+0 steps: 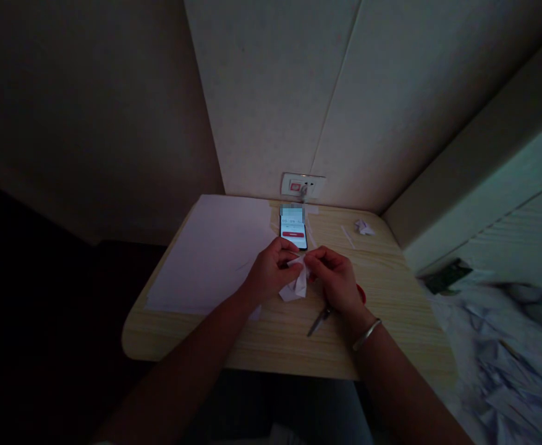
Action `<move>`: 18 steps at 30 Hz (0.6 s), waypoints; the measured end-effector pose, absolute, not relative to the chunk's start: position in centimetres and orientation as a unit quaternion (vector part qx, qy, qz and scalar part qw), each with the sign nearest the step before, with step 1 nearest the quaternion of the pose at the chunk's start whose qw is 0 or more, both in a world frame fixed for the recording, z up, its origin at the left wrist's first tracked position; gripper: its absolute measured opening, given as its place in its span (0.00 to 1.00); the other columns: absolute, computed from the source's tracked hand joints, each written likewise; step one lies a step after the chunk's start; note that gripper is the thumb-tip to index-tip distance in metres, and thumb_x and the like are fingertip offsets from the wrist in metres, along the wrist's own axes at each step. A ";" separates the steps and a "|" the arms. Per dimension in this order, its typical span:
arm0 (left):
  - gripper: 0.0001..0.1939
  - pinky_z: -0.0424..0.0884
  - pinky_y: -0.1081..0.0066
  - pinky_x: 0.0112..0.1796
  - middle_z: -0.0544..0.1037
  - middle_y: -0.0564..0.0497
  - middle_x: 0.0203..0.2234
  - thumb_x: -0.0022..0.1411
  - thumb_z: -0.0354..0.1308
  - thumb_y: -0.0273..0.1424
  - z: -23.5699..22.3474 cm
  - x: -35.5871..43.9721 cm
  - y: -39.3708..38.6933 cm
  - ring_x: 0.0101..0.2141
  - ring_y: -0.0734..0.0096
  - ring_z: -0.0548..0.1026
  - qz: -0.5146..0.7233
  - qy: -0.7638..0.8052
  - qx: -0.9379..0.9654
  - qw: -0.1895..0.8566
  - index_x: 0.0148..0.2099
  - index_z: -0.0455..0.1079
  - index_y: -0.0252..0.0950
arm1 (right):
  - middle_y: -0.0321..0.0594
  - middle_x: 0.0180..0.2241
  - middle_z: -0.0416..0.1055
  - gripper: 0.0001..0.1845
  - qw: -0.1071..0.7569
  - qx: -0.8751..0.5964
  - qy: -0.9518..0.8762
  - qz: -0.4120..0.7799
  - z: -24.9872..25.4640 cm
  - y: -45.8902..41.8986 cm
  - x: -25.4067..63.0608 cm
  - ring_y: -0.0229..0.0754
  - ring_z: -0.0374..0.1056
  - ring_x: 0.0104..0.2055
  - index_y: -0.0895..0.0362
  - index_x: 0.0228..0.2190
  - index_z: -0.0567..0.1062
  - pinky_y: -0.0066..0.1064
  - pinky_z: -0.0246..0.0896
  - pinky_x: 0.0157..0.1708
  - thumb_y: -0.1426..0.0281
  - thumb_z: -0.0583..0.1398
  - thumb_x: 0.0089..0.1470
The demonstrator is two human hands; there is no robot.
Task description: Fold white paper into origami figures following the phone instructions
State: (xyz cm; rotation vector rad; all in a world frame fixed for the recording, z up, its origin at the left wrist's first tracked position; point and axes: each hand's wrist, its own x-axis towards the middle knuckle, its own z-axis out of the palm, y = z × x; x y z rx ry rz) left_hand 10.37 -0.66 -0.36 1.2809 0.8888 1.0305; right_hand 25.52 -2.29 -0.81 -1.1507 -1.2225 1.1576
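Note:
A small piece of folded white paper [295, 290] is held over the wooden table between my two hands. My left hand [274, 267] pinches its left side, and my right hand [333, 275] pinches its upper right corner. Partly under my right hand lie scissors [319, 321], blades toward me, with a red handle showing beside the wrist. Just beyond my fingers a lit phone [293, 232] rests against or near the wall. To the left of my left hand, large white paper sheets [210, 253] lie flat in a stack.
The wooden table [391, 315] stands against a wall with a socket and plug [303, 185]. A crumpled or folded paper piece [364, 227] and a thin paper strip [347, 237] lie at the back right. Beyond the right edge, white papers [507, 371] are scattered on a pale surface.

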 end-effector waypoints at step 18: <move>0.18 0.64 0.77 0.23 0.75 0.56 0.22 0.47 0.64 0.32 -0.5 10.9 -0.8 0.20 0.76 0.72 0.432 0.363 0.529 0.634 0.38 0.60 0.37 | 0.31 0.18 0.65 0.11 0.538 -0.497 -0.489 0.474 -1.1 -2.1 25.2 0.32 0.57 0.19 0.57 0.23 0.71 0.24 0.54 0.19 0.63 0.64 0.45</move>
